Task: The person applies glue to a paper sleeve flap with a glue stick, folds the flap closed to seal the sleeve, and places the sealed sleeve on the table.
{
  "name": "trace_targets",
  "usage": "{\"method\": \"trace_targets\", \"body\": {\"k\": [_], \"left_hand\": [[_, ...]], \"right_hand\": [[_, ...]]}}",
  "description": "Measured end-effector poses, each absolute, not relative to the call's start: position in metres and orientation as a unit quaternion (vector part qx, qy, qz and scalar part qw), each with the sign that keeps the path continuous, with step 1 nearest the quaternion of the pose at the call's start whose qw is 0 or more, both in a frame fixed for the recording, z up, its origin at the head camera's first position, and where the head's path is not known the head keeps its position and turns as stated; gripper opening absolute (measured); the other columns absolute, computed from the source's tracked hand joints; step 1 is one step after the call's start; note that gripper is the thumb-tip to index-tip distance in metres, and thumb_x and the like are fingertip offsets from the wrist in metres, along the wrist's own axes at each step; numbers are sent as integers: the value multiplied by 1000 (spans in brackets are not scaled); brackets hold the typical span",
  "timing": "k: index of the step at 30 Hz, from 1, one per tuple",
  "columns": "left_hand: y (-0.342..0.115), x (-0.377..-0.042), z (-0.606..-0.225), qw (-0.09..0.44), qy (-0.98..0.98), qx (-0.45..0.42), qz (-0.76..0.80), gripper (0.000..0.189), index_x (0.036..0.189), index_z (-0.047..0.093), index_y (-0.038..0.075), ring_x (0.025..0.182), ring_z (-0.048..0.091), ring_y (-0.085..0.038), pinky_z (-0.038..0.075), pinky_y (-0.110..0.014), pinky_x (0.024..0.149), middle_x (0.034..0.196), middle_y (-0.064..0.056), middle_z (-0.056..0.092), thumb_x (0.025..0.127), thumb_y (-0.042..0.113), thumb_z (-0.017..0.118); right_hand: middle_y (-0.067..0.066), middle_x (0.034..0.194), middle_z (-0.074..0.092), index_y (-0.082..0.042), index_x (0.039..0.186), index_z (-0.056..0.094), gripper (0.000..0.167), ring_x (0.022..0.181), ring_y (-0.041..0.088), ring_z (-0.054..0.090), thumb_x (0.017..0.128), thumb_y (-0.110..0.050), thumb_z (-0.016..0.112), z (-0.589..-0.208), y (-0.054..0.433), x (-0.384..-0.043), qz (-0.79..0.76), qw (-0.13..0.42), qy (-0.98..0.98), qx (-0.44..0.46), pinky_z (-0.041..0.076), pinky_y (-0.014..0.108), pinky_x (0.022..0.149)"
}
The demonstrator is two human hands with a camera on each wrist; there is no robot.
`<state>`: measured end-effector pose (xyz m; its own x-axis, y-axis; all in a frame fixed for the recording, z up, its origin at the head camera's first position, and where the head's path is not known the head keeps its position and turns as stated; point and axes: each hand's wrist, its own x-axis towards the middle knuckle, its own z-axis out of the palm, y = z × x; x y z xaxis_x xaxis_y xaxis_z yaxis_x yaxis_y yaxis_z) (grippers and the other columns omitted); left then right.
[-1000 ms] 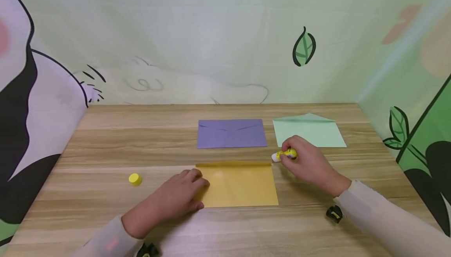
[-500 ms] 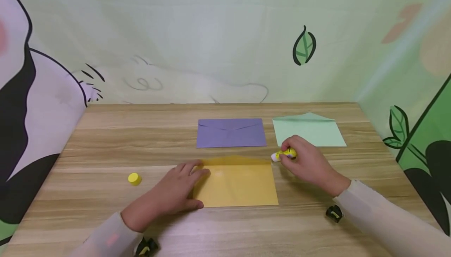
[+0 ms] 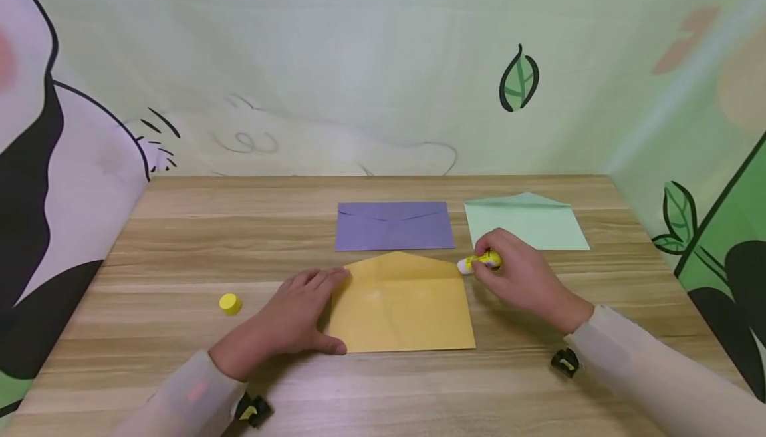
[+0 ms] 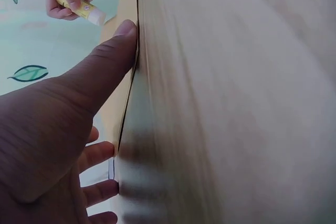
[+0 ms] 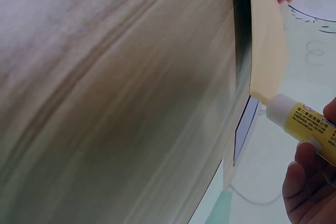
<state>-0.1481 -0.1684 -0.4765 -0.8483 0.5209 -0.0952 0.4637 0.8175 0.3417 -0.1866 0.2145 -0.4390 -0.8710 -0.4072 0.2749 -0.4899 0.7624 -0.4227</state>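
A yellow envelope (image 3: 403, 317) lies on the wooden table, its pointed flap spread away from the body at the far side. My left hand (image 3: 293, 314) rests along its left edge: the thumb is on the near corner and the fingertips are by the flap's left end. In my right hand (image 3: 523, 281) I grip a glue stick (image 3: 486, 261), uncapped and tilted, its white end pointing left at the flap's right end. The right wrist view shows the tip of the glue stick (image 5: 302, 121) close to the envelope (image 5: 265, 35); contact is hard to judge.
A yellow cap (image 3: 230, 304) sits on the table left of my left hand. Behind the yellow envelope lie a purple envelope (image 3: 395, 227) and, to its right, a mint green envelope (image 3: 517, 224). A printed wall (image 3: 335, 78) rises at the table's back edge.
The yellow envelope's flap has swung from a narrow raised strip to lying spread out towards the back. My left fingers moved slightly up along the edge; the right hand barely shifted left.
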Motion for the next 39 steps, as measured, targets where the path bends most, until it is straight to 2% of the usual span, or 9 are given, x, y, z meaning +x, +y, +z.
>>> {"method": "trace_targets", "body": {"k": [8,11,17,26,32,39], "left_hand": [[-167,-152,-477,99,953,255,133,124,158,27,16,140,38,-37,28,-61,114,158,-5,40,62,73,81],[-167,-153,-475,101,952,258,131,123,157,31,14,140,36,-39,27,-62,115,157,-7,40,62,75,80],[-167,-156,-475,103,949,266,131,119,151,41,10,141,33,-41,25,-63,115,155,-8,38,61,77,78],[-167,-158,-476,111,946,272,134,119,152,40,10,143,31,-39,24,-62,115,156,-7,37,62,78,77],[-166,-160,-477,109,945,280,131,118,153,40,12,143,31,-39,26,-62,115,157,-6,36,63,77,78],[-167,-159,-475,110,948,271,127,120,152,40,11,142,32,-39,27,-61,115,155,-7,38,60,78,79]], "right_hand": [[-4,92,57,-14,96,59,15,73,11,48,88,-14,72,-435,206,-188,265,88,-924,260,46,27,64],[-4,92,57,-14,95,59,15,73,11,48,88,-13,72,-434,200,-189,288,79,-915,273,47,24,61],[-3,97,59,-15,97,58,18,82,11,52,89,-17,75,-432,183,-188,309,55,-897,310,52,24,66],[0,99,61,-10,104,61,21,80,13,51,91,-19,75,-425,158,-189,300,37,-891,338,50,25,65],[1,105,61,-11,104,60,16,84,13,52,94,-19,70,-428,149,-188,286,16,-890,355,51,25,69],[1,103,63,-11,102,58,15,81,11,53,96,-20,67,-424,133,-187,285,17,-883,373,51,24,70]]}}
